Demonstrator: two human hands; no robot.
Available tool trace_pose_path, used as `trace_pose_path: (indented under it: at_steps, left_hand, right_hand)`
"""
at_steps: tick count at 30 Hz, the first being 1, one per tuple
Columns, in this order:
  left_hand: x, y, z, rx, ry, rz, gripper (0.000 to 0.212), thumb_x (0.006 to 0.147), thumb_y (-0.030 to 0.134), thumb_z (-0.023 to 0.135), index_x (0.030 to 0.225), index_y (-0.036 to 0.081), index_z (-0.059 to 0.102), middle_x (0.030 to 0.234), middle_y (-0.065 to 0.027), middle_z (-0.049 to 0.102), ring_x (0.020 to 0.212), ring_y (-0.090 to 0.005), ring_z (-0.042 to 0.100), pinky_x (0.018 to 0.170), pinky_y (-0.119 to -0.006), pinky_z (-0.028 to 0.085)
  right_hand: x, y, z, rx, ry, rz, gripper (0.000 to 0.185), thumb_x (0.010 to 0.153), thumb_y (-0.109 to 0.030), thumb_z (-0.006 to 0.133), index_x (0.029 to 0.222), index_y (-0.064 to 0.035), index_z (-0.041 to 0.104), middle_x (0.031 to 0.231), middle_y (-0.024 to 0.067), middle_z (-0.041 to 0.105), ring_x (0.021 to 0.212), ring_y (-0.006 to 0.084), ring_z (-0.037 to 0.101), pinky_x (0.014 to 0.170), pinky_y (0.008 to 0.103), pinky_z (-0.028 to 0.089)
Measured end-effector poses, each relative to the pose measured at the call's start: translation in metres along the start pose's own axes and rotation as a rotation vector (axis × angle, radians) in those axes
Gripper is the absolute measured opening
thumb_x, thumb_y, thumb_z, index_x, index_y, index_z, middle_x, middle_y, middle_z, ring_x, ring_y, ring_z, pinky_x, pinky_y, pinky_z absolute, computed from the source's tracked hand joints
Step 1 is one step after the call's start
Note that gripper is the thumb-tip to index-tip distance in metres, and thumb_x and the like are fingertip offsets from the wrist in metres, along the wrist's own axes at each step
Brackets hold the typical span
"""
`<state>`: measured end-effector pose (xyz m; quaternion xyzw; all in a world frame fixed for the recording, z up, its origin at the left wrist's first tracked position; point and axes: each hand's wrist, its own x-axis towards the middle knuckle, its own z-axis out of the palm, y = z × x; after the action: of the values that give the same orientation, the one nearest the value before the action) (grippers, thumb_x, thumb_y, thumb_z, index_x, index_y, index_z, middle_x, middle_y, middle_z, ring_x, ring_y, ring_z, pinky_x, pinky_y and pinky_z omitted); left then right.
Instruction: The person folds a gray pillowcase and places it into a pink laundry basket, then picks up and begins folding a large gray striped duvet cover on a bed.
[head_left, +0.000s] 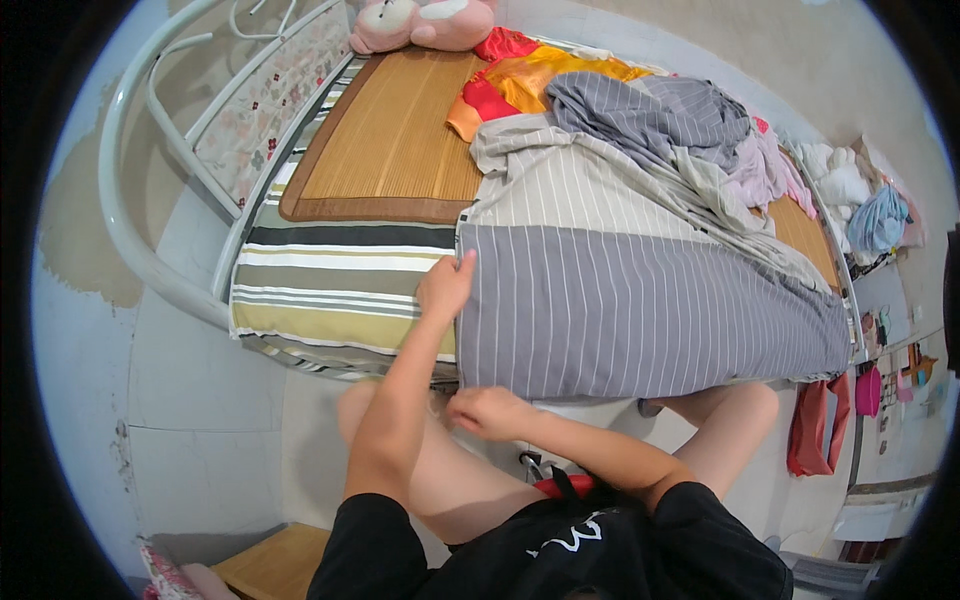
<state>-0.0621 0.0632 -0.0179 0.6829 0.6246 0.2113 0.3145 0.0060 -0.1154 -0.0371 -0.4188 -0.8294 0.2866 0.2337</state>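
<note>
A grey, white-striped cloth (600, 300) lies spread over the near side of the bed, its lighter striped side (570, 180) folded into view behind. My left hand (446, 287) is at the cloth's left edge, thumb extended along it and the other fingers curled; whether they pinch the fabric is hidden. Just below the near left corner of the cloth is my right hand (489, 412), its fingers bent inward; any hold on the hem cannot be made out. Farther back, the same kind of striped fabric lies bunched in a heap (652, 112).
Under the cloth are a bamboo mat (390, 135) with a brown border and a striped bed sheet (330, 300). A white metal bed frame (124, 217) curves at left. Pink plush toys (450, 22) and red and orange satin fabric (517, 75) lie at the back. My knees are against the bedside.
</note>
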Motion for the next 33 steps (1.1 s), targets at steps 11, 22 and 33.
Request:
trace_pose_path:
  at_steps: [11, 22, 33]
  left_hand:
    - [0.008, 0.005, 0.022, -0.208, 0.151, 0.003, 0.039, 0.079, 0.018, 0.056, 0.112, 0.0, 0.045, 0.101, -0.0259, 0.057, 0.093, -0.0417, 0.055, 0.081, -0.045, 0.044]
    - [0.015, 0.003, 0.007, -0.165, 0.061, -0.103, 0.034, 0.079, 0.021, 0.06, 0.104, 0.001, 0.049, 0.096, -0.0224, 0.06, 0.091, -0.0395, 0.057, 0.078, -0.045, 0.045]
    - [0.036, -0.011, 0.015, -0.189, 0.13, -0.045, 0.018, 0.081, 0.014, 0.055, 0.092, 0.0, 0.05, 0.085, -0.0224, 0.059, 0.083, -0.0405, 0.057, 0.071, -0.046, 0.044]
  right_hand:
    - [0.144, 0.152, -0.175, -0.274, 0.767, 0.252, 0.014, 0.078, -0.008, 0.057, 0.091, -0.004, 0.056, 0.091, 0.0169, 0.054, 0.082, 0.0328, 0.056, 0.069, 0.0401, 0.047]
    - [0.248, 0.184, -0.181, -0.561, 0.625, 0.252, 0.011, 0.083, -0.013, 0.046, 0.088, -0.0042, 0.051, 0.081, 0.0189, 0.057, 0.075, 0.0359, 0.058, 0.066, 0.046, 0.046]
    - [0.278, 0.237, -0.139, -0.309, 0.777, 0.197, 0.029, 0.079, -0.007, 0.054, 0.107, -0.0016, 0.054, 0.089, 0.0195, 0.061, 0.083, 0.0351, 0.059, 0.073, 0.0397, 0.048]
